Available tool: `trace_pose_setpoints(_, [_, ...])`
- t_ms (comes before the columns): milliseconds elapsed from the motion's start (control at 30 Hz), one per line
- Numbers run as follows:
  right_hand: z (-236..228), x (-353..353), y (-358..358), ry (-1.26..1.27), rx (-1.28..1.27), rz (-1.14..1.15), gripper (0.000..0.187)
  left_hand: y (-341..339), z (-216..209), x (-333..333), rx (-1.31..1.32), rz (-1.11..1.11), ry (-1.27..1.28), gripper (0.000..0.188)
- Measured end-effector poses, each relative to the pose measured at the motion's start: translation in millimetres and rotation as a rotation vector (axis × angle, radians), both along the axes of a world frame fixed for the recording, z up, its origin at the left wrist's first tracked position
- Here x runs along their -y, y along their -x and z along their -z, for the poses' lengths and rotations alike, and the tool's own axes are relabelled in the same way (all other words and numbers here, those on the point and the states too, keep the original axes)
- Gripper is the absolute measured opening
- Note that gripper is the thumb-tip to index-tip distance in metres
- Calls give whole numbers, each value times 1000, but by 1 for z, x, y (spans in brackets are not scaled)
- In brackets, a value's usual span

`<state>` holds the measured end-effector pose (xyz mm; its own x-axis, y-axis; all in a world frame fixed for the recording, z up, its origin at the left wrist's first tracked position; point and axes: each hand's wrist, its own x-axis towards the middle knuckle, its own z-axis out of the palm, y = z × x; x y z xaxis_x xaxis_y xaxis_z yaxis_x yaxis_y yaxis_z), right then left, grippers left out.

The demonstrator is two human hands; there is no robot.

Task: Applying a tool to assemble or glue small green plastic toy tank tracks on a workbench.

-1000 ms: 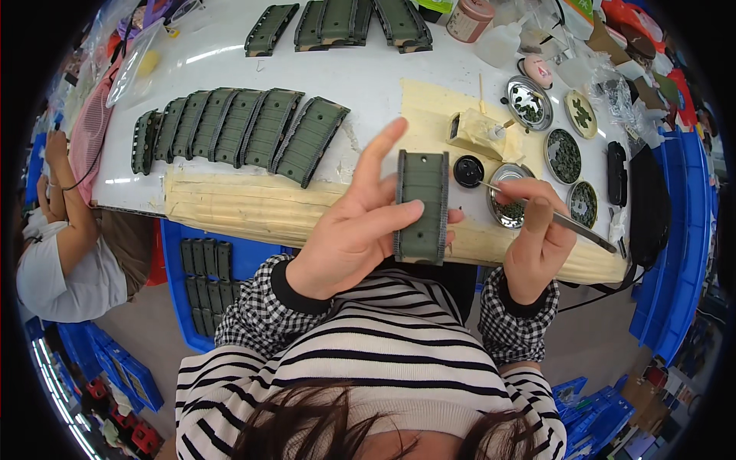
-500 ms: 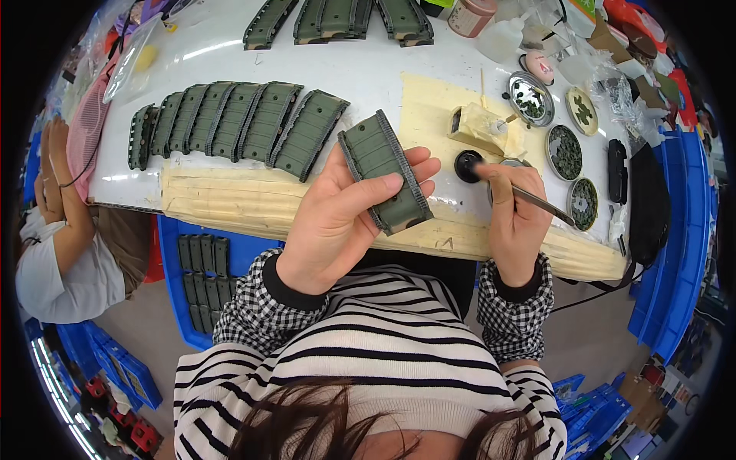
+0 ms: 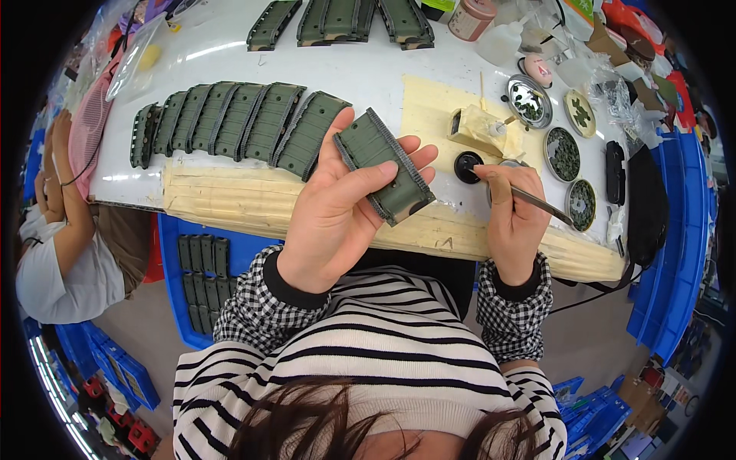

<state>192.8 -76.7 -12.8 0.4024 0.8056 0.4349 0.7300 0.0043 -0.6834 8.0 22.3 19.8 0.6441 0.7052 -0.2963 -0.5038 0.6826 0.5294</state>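
My left hand point(image 3: 333, 203) holds a green rectangular plastic shell point(image 3: 376, 157) with ribbed dark edges and a camouflage-patterned end. The thumb presses on its face; the fingers support it from behind. My right hand point(image 3: 515, 215) is closed around a slim, dark metal tool point(image 3: 548, 207) that looks like tweezers. Its tip end reaches to a small round black pot point(image 3: 468, 166); the fingers partly hide the tip. Left of my left hand, several similar green shells point(image 3: 230, 123) stand side by side in a curved row.
On the right are round dishes of small dark green pieces point(image 3: 563, 153), a metal dish point(image 3: 529, 101) and a tape-wrapped box point(image 3: 479, 126). More shells point(image 3: 337, 21) lie at the far edge. A padded yellowish strip point(image 3: 230, 199) lines the front edge. Another person point(image 3: 65, 230) sits at left.
The shell in my left hand has shifted slightly up and left, and the fingers behind it have spread a little. My right hand stays near the black pot, having moved only slightly.
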Motion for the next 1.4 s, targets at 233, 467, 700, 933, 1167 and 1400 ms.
trace_pose_setpoints(233, [-29, 14, 22, -251, -179, -209, 19, -5, -3, -2, 34, -44, 94, 52])
trace_pose_setpoints(467, [-27, 9, 43, -222, -220, -416, 18, -13, -4, -2, 26, -42, 155, 44])
trace_pose_setpoints(700, [-20, 7, 43, -229, -183, -397, 19, -13, 4, -4, 66, -43, 186, 31])
trace_pose_setpoints(933, [-15, 5, 44, -266, -153, -372, 19, -17, 3, -4, 69, -58, 194, 29])
trace_pose_setpoints(1167, [-21, 7, 42, -214, -73, -388, 18, -16, 6, -4, 90, -46, 198, 28])
trace_pose_setpoints(1400, [-19, 7, 44, -233, 3, -395, 21, -16, 5, -3, 117, -59, 229, 31])
